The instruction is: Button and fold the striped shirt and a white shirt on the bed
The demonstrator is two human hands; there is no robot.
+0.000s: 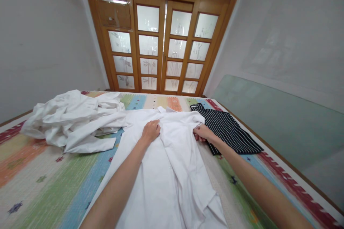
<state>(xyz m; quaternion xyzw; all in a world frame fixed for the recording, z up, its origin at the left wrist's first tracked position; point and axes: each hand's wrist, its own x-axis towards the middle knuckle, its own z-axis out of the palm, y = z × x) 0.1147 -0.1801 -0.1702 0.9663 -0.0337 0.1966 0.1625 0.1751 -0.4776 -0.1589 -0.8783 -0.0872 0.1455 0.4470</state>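
A white button-up shirt point(153, 171) lies spread out on the bed, collar at the far end and its front facing up. My left hand point(151, 131) is on the upper chest near the button line, fingers curled down and closed on the fabric; the fingertips are partly hidden. At the right shoulder, my right hand point(202, 133) pinches the shirt's edge near the sleeve, closed on it. Loose folds run down the right half of the shirt, and its lower right edge is creased and turned.
Crumpled white clothing point(72, 118) is heaped at the left, touching the shirt's left sleeve. A folded black-and-white striped garment point(228, 127) lies at the right. A multicoloured striped bedspread point(77, 175) covers the bed. Beyond stand wooden glazed doors point(162, 43); walls flank both sides.
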